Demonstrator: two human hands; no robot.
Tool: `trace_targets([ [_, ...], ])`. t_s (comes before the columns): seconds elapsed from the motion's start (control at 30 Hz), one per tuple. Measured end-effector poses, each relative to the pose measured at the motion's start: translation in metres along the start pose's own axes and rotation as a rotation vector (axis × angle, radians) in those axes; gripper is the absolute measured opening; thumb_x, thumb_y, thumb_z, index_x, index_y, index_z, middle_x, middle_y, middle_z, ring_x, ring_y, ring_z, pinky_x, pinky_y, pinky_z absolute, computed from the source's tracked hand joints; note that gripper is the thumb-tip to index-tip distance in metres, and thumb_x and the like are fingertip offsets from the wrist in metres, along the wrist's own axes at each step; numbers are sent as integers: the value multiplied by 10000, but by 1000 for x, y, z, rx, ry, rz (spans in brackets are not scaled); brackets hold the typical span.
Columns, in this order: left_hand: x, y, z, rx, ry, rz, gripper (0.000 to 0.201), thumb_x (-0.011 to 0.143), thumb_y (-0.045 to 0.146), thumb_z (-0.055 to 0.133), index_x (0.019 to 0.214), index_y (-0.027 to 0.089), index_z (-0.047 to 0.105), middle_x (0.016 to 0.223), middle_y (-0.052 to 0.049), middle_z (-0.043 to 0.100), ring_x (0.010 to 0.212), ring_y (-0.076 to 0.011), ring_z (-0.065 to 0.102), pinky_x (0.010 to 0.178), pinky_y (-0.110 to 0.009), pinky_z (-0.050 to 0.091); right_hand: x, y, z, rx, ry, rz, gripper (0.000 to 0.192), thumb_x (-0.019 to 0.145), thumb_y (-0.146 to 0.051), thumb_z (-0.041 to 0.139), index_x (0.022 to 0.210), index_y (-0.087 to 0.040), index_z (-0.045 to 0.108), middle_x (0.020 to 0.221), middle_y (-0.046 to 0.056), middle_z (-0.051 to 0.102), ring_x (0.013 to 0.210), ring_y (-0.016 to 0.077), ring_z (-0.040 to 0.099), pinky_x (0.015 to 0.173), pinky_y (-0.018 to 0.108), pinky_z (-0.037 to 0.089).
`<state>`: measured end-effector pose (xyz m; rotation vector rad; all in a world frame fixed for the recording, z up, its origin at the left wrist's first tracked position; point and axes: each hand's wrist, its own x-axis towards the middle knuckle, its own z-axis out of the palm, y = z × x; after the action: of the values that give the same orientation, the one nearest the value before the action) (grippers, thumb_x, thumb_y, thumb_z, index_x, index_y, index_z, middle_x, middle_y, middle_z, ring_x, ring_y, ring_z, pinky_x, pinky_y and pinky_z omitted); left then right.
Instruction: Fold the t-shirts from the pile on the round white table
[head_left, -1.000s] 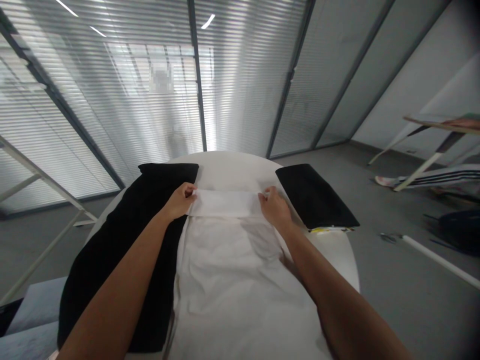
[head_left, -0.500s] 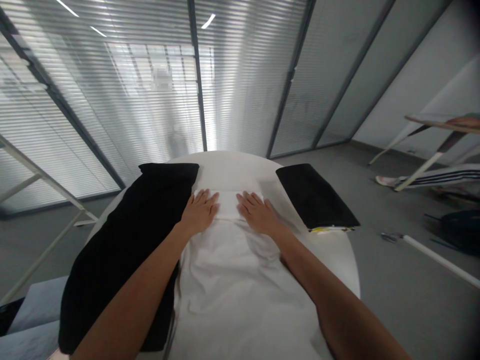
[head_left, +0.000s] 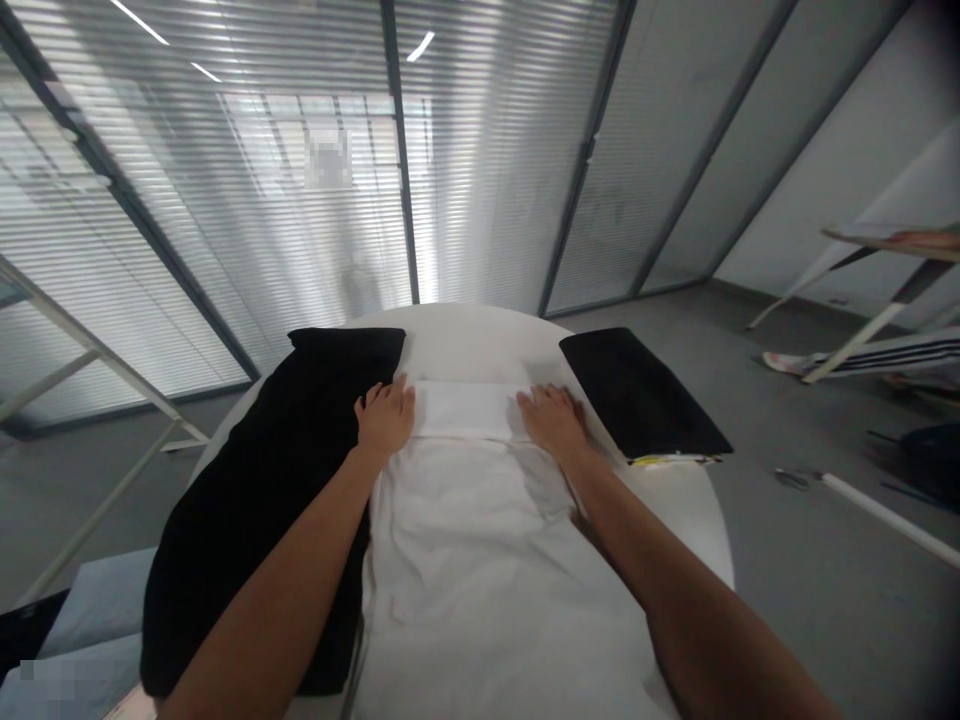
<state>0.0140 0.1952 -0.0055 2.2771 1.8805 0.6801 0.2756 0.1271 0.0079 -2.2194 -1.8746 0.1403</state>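
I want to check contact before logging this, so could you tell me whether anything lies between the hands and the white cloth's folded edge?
Nothing visible does: the left hand and right hand rest flat, directly on the white cloth, at either end of its folded edge.

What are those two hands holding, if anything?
Nothing is gripped. The left hand and right hand lie flat, pressing the ends of the white cloth's folded far edge.

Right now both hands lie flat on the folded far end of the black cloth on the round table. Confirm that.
Not quite. In the head view the left hand and right hand lie flat on the folded far end of the white cloth; the black cloth lies beside it.
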Motion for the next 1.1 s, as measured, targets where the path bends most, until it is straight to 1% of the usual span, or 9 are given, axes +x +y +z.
trace_targets([
  [0.1,-4,3,1,74,-35,70,546,969,445,290,1471,258,397,1349,-147,574,1346,-355,382,1087,-607,214,3,2,-2,8,58,20,273,899,-284,512,1123,-186,632,1201,181,615,1272,326,427,1062,506,266],
  [0.2,-6,6,2,95,-47,73,553,964,443,303,1479,261,385,1346,-153,573,1352,-372,372,1084,-638,198,6,3,3,36,85,64,263,897,-293,502,1083,-180,651,1212,187,610,1264,329,446,1051,489,283],
  [0.37,-6,4,2,104,-43,84,532,957,428,328,1453,263,427,1337,-142,581,1368,-357,358,1100,-651,176,13,7,12,27,113,136,349,926,-337,414,1109,-159,652,1286,166,580,1257,291,467,1055,458,295],
  [0.5,-6,4,2,112,19,153,526,935,410,385,1444,287,437,1514,-118,399,1431,-334,260,1126,-640,144,15,7,13,11,118,106,365,916,-315,416,1131,-140,654,1235,166,619,1217,274,502,1048,403,318],
  [0.57,-6,4,3,117,25,177,524,929,397,397,1437,283,449,1542,-119,351,1442,-322,244,1136,-631,133,14,6,11,5,128,89,377,915,-307,408,1136,-125,654,1207,172,634,1187,274,524,1033,376,336],
  [0.67,-6,4,4,125,15,175,528,929,385,390,1441,270,448,1536,-127,360,1438,-321,258,1137,-621,153,12,4,9,-2,139,80,373,916,-304,397,1106,-125,664,1174,168,652,1148,285,548,1009,376,354],
  [0.77,-6,4,5,141,28,190,533,930,375,383,1446,256,442,1551,-123,333,1439,-317,260,1147,-589,171,11,2,7,-11,147,85,361,914,-303,391,1076,-144,673,1143,149,670,1121,292,563,992,389,365],
  [0.9,-7,5,5,150,33,194,535,928,367,382,1446,247,443,1563,-102,317,1444,-308,253,1159,-556,175,10,2,6,-20,160,59,378,913,-293,387,1116,-135,663,1124,151,679,1097,276,582,984,367,372],
  [1.1,-9,7,4,166,52,196,535,923,373,385,1436,241,459,1564,-100,315,1452,-320,227,1154,-586,157,10,2,8,5,165,101,398,913,-322,412,1177,-146,653,1175,147,665,1161,268,550,1007,355,358],
])
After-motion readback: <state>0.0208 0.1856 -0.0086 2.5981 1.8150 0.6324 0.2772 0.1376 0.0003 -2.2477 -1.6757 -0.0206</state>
